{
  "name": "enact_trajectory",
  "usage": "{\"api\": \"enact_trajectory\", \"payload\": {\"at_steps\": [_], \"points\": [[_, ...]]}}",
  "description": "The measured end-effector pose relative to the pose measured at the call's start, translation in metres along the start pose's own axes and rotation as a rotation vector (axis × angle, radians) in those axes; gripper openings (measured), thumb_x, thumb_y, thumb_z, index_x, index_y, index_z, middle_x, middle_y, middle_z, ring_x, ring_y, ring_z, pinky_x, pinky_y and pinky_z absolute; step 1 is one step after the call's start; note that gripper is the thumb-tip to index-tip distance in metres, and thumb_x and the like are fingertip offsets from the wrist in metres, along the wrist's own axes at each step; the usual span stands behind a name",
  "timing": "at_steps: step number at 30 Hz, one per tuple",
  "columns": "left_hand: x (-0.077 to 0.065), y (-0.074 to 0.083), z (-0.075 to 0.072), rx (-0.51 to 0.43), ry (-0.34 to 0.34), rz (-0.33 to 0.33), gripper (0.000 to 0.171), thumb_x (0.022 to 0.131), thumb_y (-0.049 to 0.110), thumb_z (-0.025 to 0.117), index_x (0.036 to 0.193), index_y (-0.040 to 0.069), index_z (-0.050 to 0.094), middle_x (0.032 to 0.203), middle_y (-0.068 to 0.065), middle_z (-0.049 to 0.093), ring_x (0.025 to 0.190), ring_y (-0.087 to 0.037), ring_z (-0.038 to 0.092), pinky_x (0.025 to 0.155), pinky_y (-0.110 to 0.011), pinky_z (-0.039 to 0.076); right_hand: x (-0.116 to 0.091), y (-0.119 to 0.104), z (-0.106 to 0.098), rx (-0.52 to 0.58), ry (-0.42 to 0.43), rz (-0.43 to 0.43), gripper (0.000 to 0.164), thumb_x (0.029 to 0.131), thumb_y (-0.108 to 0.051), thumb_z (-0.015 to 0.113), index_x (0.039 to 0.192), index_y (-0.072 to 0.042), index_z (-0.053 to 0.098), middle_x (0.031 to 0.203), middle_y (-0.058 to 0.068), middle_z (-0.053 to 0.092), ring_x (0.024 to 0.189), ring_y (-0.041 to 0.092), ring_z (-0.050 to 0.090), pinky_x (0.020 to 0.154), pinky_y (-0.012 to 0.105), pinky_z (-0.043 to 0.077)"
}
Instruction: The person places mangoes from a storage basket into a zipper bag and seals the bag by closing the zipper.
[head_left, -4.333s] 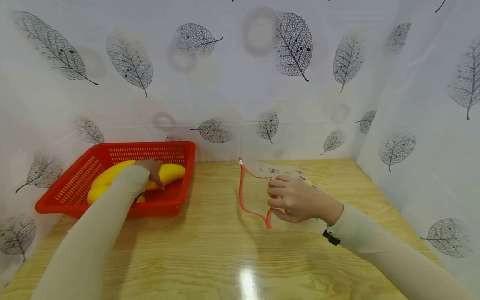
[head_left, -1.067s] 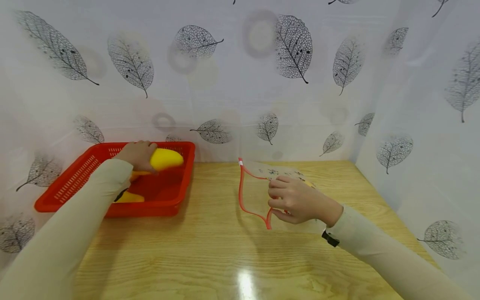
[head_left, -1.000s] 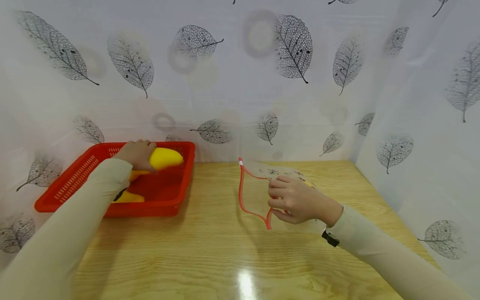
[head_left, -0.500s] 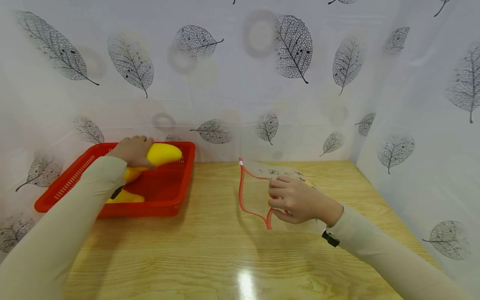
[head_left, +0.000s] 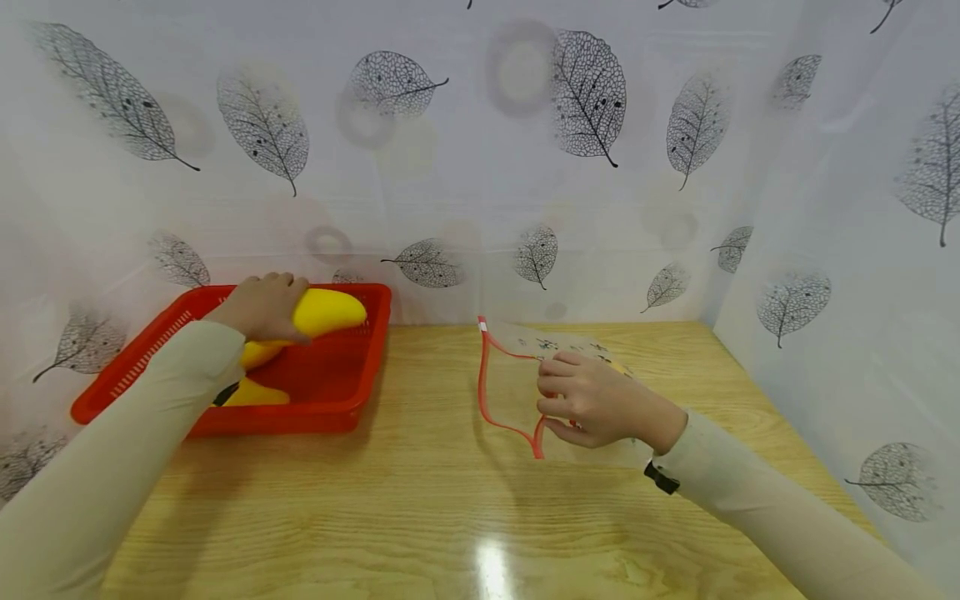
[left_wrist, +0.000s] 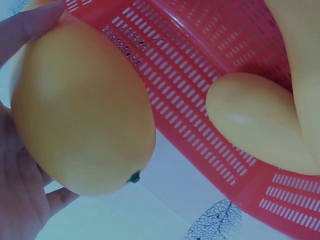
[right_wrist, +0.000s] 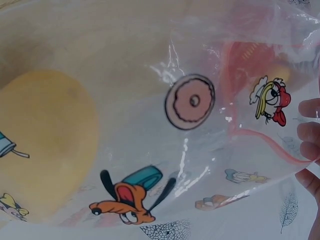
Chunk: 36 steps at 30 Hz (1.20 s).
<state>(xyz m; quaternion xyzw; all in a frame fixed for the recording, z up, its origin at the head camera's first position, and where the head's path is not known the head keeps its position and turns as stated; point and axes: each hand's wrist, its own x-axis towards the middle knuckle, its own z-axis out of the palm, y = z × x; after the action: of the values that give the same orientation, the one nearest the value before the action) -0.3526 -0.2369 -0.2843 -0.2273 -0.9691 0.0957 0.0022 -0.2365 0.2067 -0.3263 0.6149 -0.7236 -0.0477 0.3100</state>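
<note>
My left hand grips a smooth yellow mango, holding it up over the red basket. In the left wrist view the fingers and thumb wrap this mango, and its small dark stem end faces down. More yellow mangoes lie in the basket, partly hidden by my forearm. On the right, my right hand pinches the edge of a clear zip bag whose red-rimmed mouth gapes toward the basket. Cartoon prints cover the bag, and a yellow rounded thing shows through its plastic.
The basket, with slotted walls, stands at the left rear of the wooden table. A white curtain with leaf prints hangs behind the table and along its sides.
Earlier my left hand was down among the mangoes; it has since lifted one. Over the last second it has risen slightly and shifted a little left. My right hand and the bag stay put.
</note>
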Motion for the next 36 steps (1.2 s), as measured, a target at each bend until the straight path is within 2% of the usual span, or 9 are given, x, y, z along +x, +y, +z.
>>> {"api": "enact_trajectory", "payload": {"at_steps": [8,20,25,32,36], "points": [[-0.006,0.007,-0.002,-0.003,0.043,0.007,0.087,0.069,0.049,0.073,0.131,-0.004,0.043,0.126,-0.027,0.05,0.111,-0.043,0.048,0.094,-0.061,0.039,-0.001,0.0,0.0,0.0,-0.001,0.005,0.034,0.096,-0.026,0.035,0.069,-0.018,0.055,0.07,-0.003,0.05,0.072,0.016,0.045,0.07,0.03,0.039],[-0.018,0.033,-0.018,-0.009,0.103,0.056,0.087,0.069,0.047,0.074,0.132,-0.004,0.042,0.127,-0.025,0.049,0.113,-0.041,0.046,0.097,-0.06,0.038,-0.002,0.0,-0.001,0.007,0.003,0.005,0.034,0.096,-0.026,0.035,0.07,-0.018,0.054,0.071,-0.003,0.05,0.072,0.016,0.044,0.07,0.03,0.039],[-0.018,0.039,-0.017,0.005,0.117,0.06,0.088,0.07,0.047,0.073,0.134,-0.004,0.04,0.127,-0.024,0.049,0.112,-0.04,0.046,0.098,-0.059,0.038,-0.003,0.0,-0.001,0.008,0.0,0.005,0.033,0.095,-0.026,0.036,0.07,-0.018,0.054,0.071,-0.003,0.051,0.072,0.016,0.044,0.07,0.03,0.038],[-0.019,0.051,-0.017,0.003,0.156,0.067,0.087,0.068,0.044,0.075,0.133,-0.003,0.04,0.125,-0.023,0.051,0.112,-0.04,0.047,0.099,-0.06,0.037,-0.004,0.001,0.0,0.018,-0.002,0.0,0.021,0.089,-0.023,0.05,0.07,-0.017,0.054,0.071,-0.002,0.051,0.072,0.016,0.044,0.07,0.03,0.038],[-0.021,0.058,-0.016,-0.002,0.191,0.082,0.084,0.068,0.043,0.076,0.13,-0.003,0.042,0.122,-0.022,0.052,0.109,-0.038,0.047,0.098,-0.058,0.038,-0.004,0.001,-0.001,0.017,0.0,-0.001,0.024,0.091,-0.024,0.046,0.07,-0.018,0.054,0.071,-0.003,0.05,0.072,0.016,0.043,0.07,0.03,0.038]]}}
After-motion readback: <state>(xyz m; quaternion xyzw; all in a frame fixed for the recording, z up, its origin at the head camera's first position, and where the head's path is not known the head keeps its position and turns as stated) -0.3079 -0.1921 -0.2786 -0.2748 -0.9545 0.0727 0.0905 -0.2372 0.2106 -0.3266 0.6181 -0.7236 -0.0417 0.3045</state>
